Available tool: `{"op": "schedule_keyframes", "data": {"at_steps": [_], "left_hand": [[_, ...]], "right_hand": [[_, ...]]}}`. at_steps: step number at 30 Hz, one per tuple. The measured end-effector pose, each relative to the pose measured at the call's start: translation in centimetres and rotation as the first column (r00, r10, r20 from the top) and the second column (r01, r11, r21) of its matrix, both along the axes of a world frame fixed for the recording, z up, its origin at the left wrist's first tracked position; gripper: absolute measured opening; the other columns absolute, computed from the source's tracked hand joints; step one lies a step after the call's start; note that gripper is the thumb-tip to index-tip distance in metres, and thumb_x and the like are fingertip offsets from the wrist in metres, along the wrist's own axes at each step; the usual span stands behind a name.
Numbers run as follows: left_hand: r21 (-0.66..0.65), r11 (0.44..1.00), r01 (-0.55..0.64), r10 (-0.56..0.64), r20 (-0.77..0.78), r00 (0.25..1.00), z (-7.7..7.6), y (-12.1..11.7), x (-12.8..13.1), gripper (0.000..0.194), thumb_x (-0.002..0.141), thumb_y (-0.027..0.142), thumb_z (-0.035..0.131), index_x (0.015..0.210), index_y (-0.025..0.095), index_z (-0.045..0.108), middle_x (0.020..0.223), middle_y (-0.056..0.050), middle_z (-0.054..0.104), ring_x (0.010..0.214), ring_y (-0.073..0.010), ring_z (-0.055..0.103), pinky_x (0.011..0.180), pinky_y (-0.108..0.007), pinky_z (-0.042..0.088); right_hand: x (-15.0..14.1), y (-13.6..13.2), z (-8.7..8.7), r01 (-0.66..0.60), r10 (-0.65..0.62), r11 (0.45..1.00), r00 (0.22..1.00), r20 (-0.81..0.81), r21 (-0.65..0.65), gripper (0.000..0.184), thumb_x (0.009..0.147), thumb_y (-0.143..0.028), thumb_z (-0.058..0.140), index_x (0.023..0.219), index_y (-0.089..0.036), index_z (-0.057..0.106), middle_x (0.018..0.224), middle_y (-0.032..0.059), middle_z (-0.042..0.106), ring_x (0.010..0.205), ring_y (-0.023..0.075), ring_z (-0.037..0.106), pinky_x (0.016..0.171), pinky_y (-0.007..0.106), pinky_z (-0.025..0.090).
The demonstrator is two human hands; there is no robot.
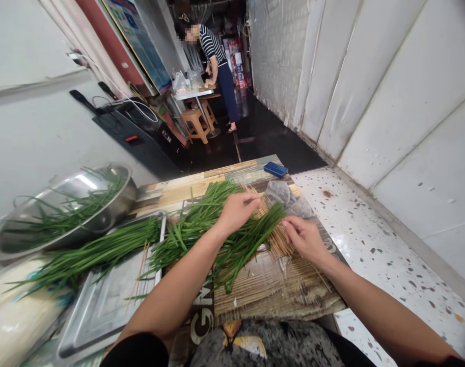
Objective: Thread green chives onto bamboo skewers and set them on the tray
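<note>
A loose heap of long green garlic chives point(194, 219) lies on the wood-patterned table, and a neater bunch of chives point(255, 237) slants across its right side. Beneath that bunch rests a pile of thin bamboo skewers point(281, 242). My left hand point(238, 210) is above the chives, thumb and fingers closed together near the upper ends of the skewers. At the right tip of the bunch, my right hand point(304, 235) is closed in a pinch, touching or just beside the leaves. What either pinch holds is too small to make out.
On the left, a metal tray point(102, 306) carries more chives and a few skewers, beside a steel bowl point(117, 204) of chives. A blue box point(275, 169) and grey cloth point(280, 191) lie at the table's far right. Another person point(217, 61) bends over a far table.
</note>
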State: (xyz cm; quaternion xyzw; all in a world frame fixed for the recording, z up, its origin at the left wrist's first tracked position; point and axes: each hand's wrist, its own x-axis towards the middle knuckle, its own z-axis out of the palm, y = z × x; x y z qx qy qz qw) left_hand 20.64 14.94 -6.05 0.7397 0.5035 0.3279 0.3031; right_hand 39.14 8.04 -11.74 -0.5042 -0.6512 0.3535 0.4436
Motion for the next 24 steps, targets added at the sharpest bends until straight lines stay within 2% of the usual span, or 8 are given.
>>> {"op": "schedule_keyframes", "data": {"at_steps": [6, 10, 24], "left_hand": [[-0.022, 1.000, 0.021, -0.020, 0.060, 0.998, -0.44, 0.16, 0.12, 0.025, 0.077, 0.025, 0.057, 0.095, 0.018, 0.071, 0.087, -0.005, 0.072, 0.088, -0.0191, 0.064, 0.090, -0.032, 0.044], [-0.020, 1.000, 0.016, -0.015, 0.057, 0.998, -0.36, 0.12, 0.42, 0.023, 0.077, 0.025, 0.057, 0.094, 0.018, 0.071, 0.098, -0.005, 0.071, 0.092, -0.0193, 0.064, 0.091, -0.033, 0.044], [-0.003, 1.000, 0.018, -0.018, 0.067, 0.998, -0.72, 0.26, 0.06, 0.023, 0.076, 0.026, 0.059, 0.093, 0.019, 0.071, 0.098, -0.004, 0.071, 0.094, -0.0177, 0.065, 0.092, -0.031, 0.046]], "right_hand": [[0.05, -0.04, 0.10, 0.002, -0.002, 1.000, 1.000, 0.013, 0.010, 0.027, 0.088, -0.036, 0.042, 0.075, -0.018, 0.058, 0.048, -0.0045, 0.047, 0.045, 0.0106, 0.042, 0.049, 0.022, 0.035], [0.06, -0.03, 0.00, 0.005, -0.005, 1.000, 1.000, 0.021, 0.007, 0.027, 0.088, -0.036, 0.041, 0.077, -0.018, 0.058, 0.047, -0.0047, 0.047, 0.044, 0.0106, 0.042, 0.049, 0.022, 0.035], [0.11, -0.11, -0.11, -0.012, 0.012, 1.000, 1.000, -0.005, -0.001, 0.025, 0.089, -0.035, 0.042, 0.073, -0.019, 0.055, 0.048, -0.0048, 0.047, 0.044, 0.0099, 0.042, 0.048, 0.022, 0.034]]}}
